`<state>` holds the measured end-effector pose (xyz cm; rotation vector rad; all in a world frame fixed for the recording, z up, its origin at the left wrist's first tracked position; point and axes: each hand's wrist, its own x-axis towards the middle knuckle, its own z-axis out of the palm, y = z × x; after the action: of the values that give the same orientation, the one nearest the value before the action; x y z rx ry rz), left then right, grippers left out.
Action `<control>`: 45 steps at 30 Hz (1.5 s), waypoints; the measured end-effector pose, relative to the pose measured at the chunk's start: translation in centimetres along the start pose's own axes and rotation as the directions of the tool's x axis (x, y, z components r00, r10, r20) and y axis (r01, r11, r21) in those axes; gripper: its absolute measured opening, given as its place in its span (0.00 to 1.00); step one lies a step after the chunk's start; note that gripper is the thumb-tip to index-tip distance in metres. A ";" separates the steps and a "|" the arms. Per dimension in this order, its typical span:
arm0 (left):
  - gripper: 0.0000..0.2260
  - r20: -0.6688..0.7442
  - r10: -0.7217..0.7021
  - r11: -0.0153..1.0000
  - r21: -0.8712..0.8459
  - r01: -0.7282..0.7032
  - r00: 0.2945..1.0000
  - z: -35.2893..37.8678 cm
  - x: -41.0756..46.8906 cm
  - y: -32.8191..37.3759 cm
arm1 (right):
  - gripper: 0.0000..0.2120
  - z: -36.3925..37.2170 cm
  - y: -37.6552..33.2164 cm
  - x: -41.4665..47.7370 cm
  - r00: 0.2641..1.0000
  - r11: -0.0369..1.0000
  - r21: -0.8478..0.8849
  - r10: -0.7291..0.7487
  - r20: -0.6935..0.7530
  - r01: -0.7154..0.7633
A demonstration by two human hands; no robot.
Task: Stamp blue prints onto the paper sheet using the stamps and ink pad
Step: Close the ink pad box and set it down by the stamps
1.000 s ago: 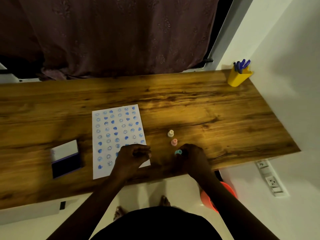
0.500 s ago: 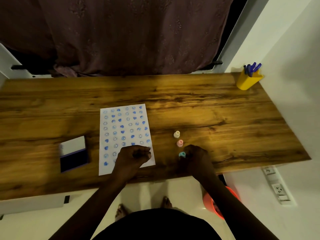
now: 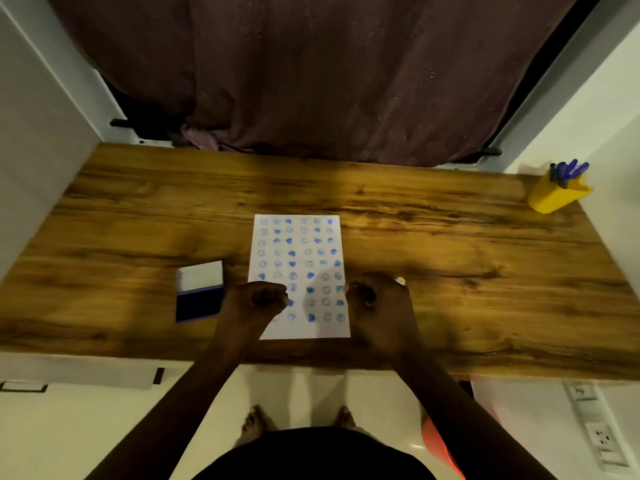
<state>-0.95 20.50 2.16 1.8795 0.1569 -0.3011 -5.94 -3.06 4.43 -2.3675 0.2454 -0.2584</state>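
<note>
A white paper sheet [image 3: 301, 244] lies in the middle of the wooden desk [image 3: 450, 244], covered with rows of blue smiley and heart prints. My left hand [image 3: 258, 303] rests as a closed fist on the sheet's lower left part. My right hand [image 3: 379, 306] is curled at the sheet's right edge, fingertips touching the paper; anything inside it is hidden. The pale top of one small stamp [image 3: 400, 280] peeks out behind the right hand, and the other stamps are covered. The open ink pad [image 3: 197, 303], dark blue with a white lid, sits left of the sheet.
A yellow cup [image 3: 554, 197] with blue pens stands at the desk's far right corner. A dark curtain [image 3: 311, 81] hangs behind the desk. Wall sockets [image 3: 602, 438] are low on the right. My bare feet [image 3: 256, 422] stand on the pale floor.
My right hand has moved left from the teal stamp to the sheet's right edge, hiding the stamps. The view has swung so the sheet sits centred. The left fist stays on the paper.
</note>
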 end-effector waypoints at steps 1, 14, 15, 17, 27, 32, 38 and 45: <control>0.08 -0.019 -0.004 1.000 0.001 0.004 1.000 -0.9 0.1 -0.4 | 0.08 0.9 -0.9 0.3 1.000 1.000 0.021 -0.007 0.027 0.006; 0.04 -0.248 0.054 0.998 0.057 -0.041 0.967 -13.5 1.2 -5.3 | 0.08 12.7 -8.7 4.2 0.927 0.995 0.088 0.004 0.374 -0.040; 0.03 -0.259 0.078 0.995 0.078 -0.059 0.963 -14.4 1.4 -5.6 | 0.08 13.6 -9.1 4.5 0.919 0.996 0.074 0.009 0.394 -0.041; 0.07 -0.248 0.113 0.988 0.129 -0.082 0.962 -15.9 1.9 -6.1 | 0.08 15.1 -9.8 5.1 0.908 0.997 0.054 0.024 0.419 -0.051; 0.15 -0.176 0.039 0.971 0.239 0.005 0.984 -18.3 6.1 -8.8 | 0.11 19.9 -12.9 6.6 0.907 0.993 -0.039 0.116 0.405 -0.110; 0.05 -0.129 0.024 0.981 0.193 0.002 0.991 -18.1 7.5 -9.3 | 0.10 20.8 -13.3 7.0 0.915 0.990 -0.029 0.139 0.378 -0.139; 0.10 -0.133 0.048 0.971 0.239 -0.015 0.990 -17.6 8.1 -9.1 | 0.09 21.6 -13.9 7.0 0.916 0.986 -0.032 0.167 0.364 -0.166; 0.11 -0.151 0.081 0.961 0.273 -0.037 0.985 -17.3 7.9 -8.8 | 0.10 22.2 -13.8 6.9 0.916 0.984 -0.109 0.174 0.361 -0.144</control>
<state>6.58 39.36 -2.94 2.1759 0.1750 -0.1331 7.78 19.54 -1.06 -2.4031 0.2684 0.2807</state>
